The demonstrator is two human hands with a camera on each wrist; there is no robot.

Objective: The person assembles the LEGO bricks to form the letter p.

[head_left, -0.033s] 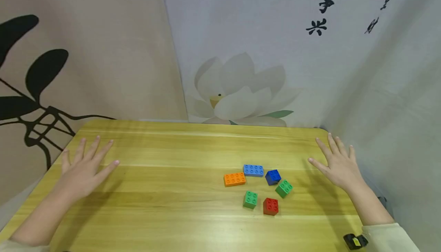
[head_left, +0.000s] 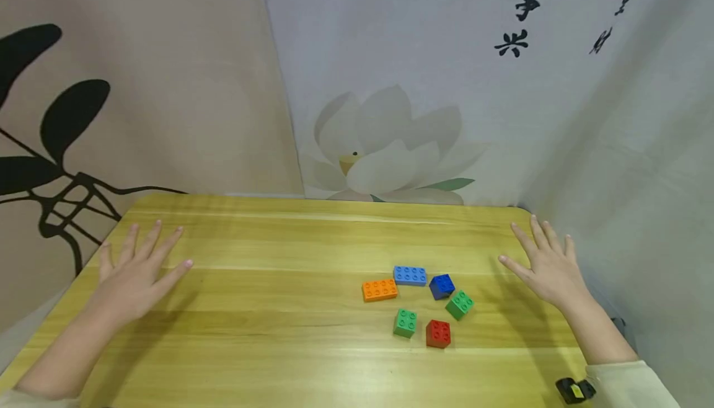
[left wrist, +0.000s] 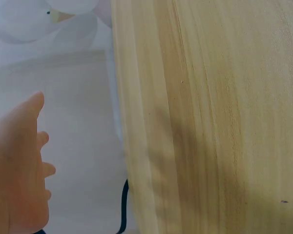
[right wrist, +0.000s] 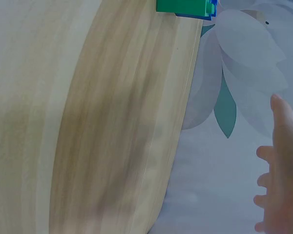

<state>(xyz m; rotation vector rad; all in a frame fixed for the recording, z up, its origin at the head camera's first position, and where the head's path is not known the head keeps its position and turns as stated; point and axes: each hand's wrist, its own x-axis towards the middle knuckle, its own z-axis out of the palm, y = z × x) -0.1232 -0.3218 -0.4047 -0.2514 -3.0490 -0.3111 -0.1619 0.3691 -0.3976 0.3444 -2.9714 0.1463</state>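
On wood-grained table (head_left: pixel 268 309): 6 studded blocks (head_left: pixel 380 290), 2 oblong, 4 squarish.

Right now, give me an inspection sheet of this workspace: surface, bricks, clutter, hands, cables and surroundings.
Surface: wooden table, striped grain.
Bricks: orange brick, light-blue brick, dark-blue brick, green brick, second green brick and red brick, grouped right of centre, studs up.
Clutter: black item beside the right sleeve; can't tell what.
Hands: left hand and right hand both spread, holding nothing.
Cables: nothing seen.
Surroundings: backdrop printed with leaves, a flower and writing.
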